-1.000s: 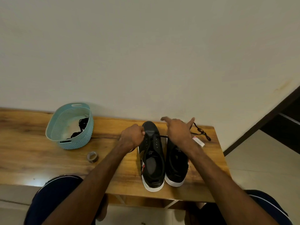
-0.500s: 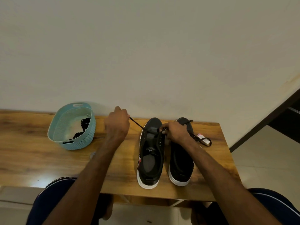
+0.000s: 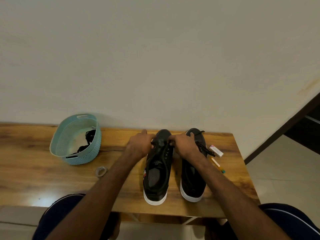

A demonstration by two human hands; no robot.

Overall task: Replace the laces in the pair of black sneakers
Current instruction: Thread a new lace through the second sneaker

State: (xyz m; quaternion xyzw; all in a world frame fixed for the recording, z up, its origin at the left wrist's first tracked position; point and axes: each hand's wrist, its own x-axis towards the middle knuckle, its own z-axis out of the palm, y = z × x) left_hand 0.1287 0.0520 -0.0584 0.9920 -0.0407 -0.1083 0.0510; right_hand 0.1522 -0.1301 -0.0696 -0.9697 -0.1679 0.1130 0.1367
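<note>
While the pair stands side by side on the wooden worktop (image 3: 34,172), toes toward the wall (image 3: 155,66), both hands work at the toe end of the left sneaker (image 3: 156,177). The right hand (image 3: 186,146) reaches across from above the right sneaker (image 3: 193,181), its fingertips (image 3: 170,141) curled and pinching the black lace (image 3: 161,144) at the lowest eyelets. The left hand (image 3: 139,144) lies against the opposite eyelet row with fingers curled; whether it holds the lace cannot be told, as the grip is hidden behind the hand. A loose lace (image 3: 203,148) trails over the right sneaker's front. At left stands a teal basket (image 3: 78,158) holding a tangle of dark laces (image 3: 88,138), with a small tape roll (image 3: 101,171) near it. A small box (image 3: 216,151) lies just beside the right sneaker.
</note>
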